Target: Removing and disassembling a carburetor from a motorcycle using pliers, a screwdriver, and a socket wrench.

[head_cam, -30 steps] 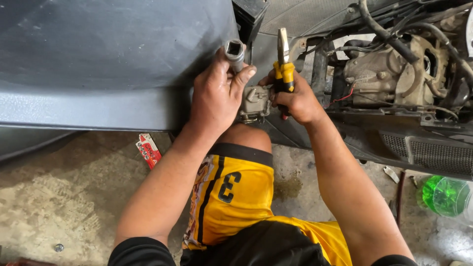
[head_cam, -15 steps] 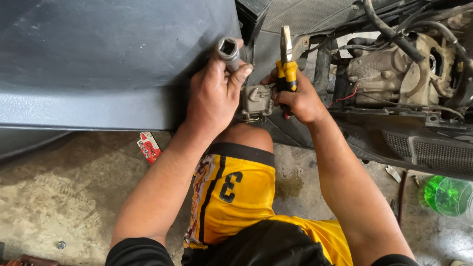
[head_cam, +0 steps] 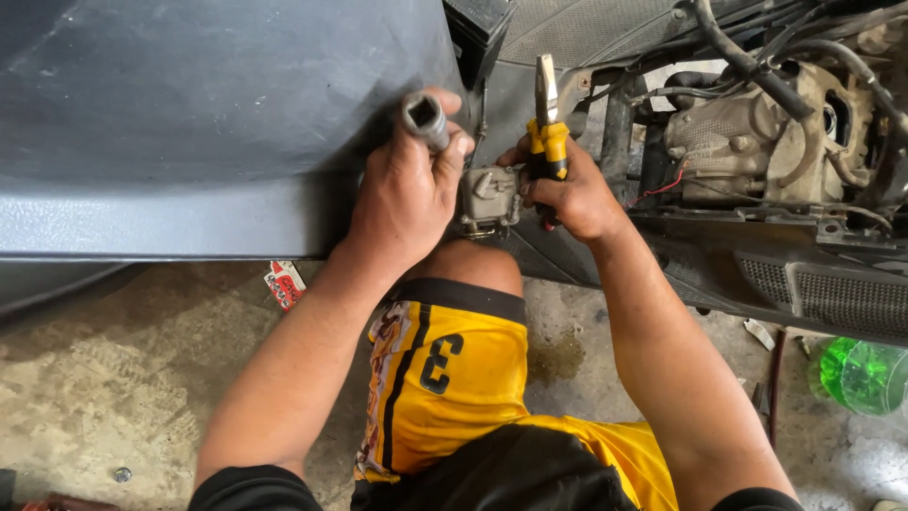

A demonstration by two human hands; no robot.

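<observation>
Two tools up front, and between them a small grey metal carburettor-like part [head_cam: 489,197], blocky, dull and scuffed, with a screw head and little fittings on its face. It sits just above the person's bare knee, hard against the dark underside of the scooter body, wedged between both hands and touching each.

Left hand [head_cam: 409,194] is curled tight around a grey steel socket tool [head_cam: 425,117], a round tube whose square-holed open end points up toward the camera; thumb and fingers wrap its shaft, and the heel of that hand presses against the left side of the metal part.

Right hand [head_cam: 567,194] is clenched on a pair of pliers [head_cam: 547,118] with yellow-and-black grips, steel nose sticking straight up, the jaws closed together. That fist rests against the right side of the part, a little above it.

Further out: the broad dark grey seat panel [head_cam: 189,123] fills the upper left, and the exposed engine [head_cam: 757,142] with black hoses and a thin red wire sits well to the right. Yellow shorts [head_cam: 454,378] with black trim cover the raised leg. Down on the stained concrete floor [head_cam: 113,378] lie a red-and-white wrapper [head_cam: 285,283] near the left forearm and a green plastic bottle [head_cam: 865,374] far right.
</observation>
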